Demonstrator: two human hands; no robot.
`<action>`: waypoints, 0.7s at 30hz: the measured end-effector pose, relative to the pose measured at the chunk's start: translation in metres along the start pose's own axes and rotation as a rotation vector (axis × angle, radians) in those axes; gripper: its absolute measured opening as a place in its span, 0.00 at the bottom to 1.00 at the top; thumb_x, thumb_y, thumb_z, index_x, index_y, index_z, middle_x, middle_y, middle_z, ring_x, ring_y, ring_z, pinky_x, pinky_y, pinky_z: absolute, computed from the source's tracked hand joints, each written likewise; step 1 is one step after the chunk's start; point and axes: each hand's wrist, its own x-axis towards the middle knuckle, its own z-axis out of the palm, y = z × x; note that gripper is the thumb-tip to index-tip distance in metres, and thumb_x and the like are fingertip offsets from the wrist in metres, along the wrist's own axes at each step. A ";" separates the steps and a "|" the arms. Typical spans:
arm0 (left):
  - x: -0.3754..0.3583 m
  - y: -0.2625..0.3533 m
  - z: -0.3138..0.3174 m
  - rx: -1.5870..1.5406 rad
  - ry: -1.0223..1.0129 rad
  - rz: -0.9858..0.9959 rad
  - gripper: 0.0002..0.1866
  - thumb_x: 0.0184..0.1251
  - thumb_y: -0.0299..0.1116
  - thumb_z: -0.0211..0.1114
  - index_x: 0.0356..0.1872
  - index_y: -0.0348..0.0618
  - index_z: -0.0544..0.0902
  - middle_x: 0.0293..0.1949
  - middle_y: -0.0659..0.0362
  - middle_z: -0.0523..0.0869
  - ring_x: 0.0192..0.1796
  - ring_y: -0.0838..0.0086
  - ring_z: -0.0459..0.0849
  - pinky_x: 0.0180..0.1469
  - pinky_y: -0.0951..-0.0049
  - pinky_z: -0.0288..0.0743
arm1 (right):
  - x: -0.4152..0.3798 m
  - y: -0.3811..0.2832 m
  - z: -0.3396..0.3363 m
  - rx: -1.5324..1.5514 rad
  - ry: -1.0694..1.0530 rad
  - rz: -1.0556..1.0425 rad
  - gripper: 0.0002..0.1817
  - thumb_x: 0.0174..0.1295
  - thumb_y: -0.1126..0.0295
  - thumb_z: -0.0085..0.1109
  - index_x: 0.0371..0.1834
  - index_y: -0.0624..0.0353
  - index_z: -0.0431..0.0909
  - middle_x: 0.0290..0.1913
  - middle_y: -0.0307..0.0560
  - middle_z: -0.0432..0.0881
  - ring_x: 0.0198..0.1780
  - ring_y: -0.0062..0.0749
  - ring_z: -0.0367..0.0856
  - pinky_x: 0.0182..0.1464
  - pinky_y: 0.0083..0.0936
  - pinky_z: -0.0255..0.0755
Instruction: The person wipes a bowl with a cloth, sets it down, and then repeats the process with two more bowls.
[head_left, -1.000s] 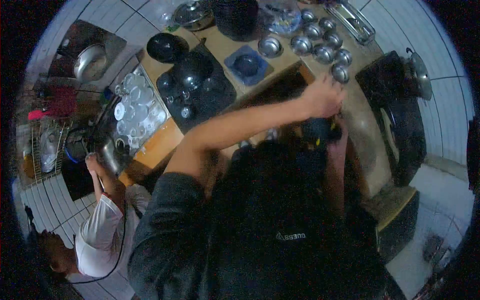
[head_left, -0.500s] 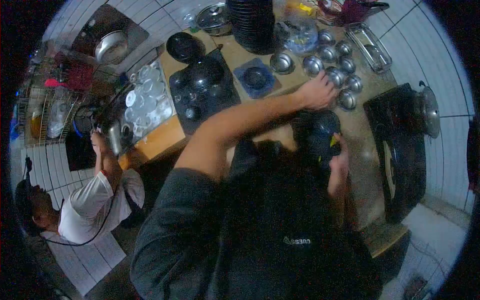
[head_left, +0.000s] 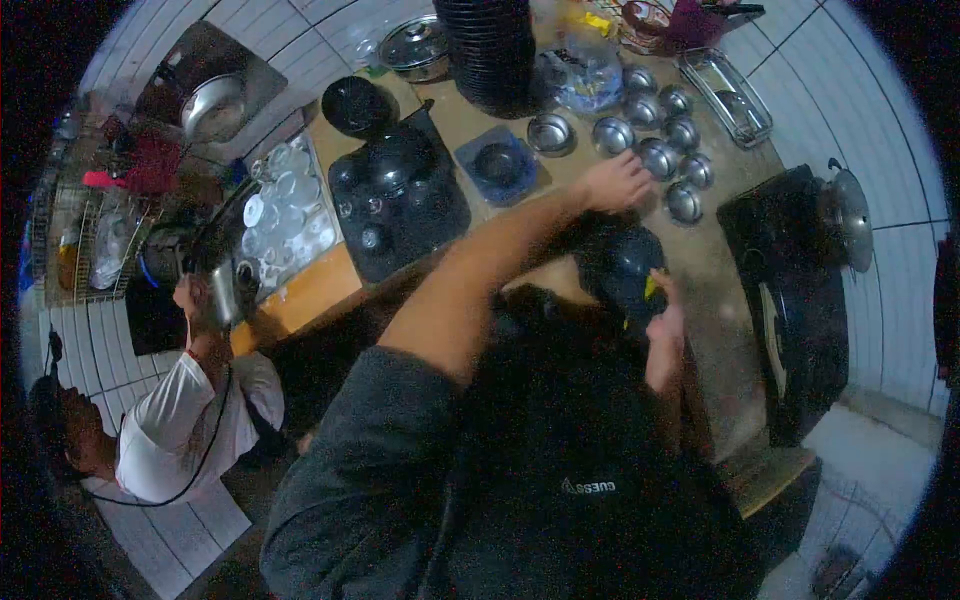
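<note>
With the left arm stretched across the chest, the left hand [head_left: 618, 184] is right by the cluster of small steel bowls [head_left: 657, 159] on the desk [head_left: 722, 300]. Its fingers are bent, but I can't tell whether they're touching a bowl or holding anything. Just below that hand sits a round, dark, shiny thing [head_left: 632, 258], between the person's torso and the bowls, too murky to say exactly what it is.

The right hand [head_left: 667, 322] is at that dark thing's side, fingers bent next to a small yellow patch [head_left: 651, 286]. Can't tell if they're really gripping it or just resting there.

Around the bowls you've got a clear bag [head_left: 583, 78], a tall stack of black containers [head_left: 487, 52] and a rectangular metal tray [head_left: 728, 100]. Further left there's a blue square piece with a dark round dish [head_left: 497, 165] on it, then a black tray [head_left: 360, 248] of dark, shiny dishes, and past that a bunch of clear glassware [head_left: 290, 215].

Off to the left, another person in a white shirt [head_left: 165, 445] has a hand [head_left: 187, 297] near a metal container [head_left: 226, 293].
</note>
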 end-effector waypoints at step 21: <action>-0.007 0.109 -0.088 -3.037 0.317 -1.153 0.32 0.68 0.56 0.51 0.58 0.36 0.73 0.59 0.46 0.79 0.58 0.56 0.80 0.64 0.56 0.70 | -0.019 0.017 -0.017 0.001 -0.127 -0.179 0.20 0.60 0.58 0.63 0.49 0.60 0.78 0.43 0.42 0.82 0.43 0.30 0.82 0.48 0.27 0.77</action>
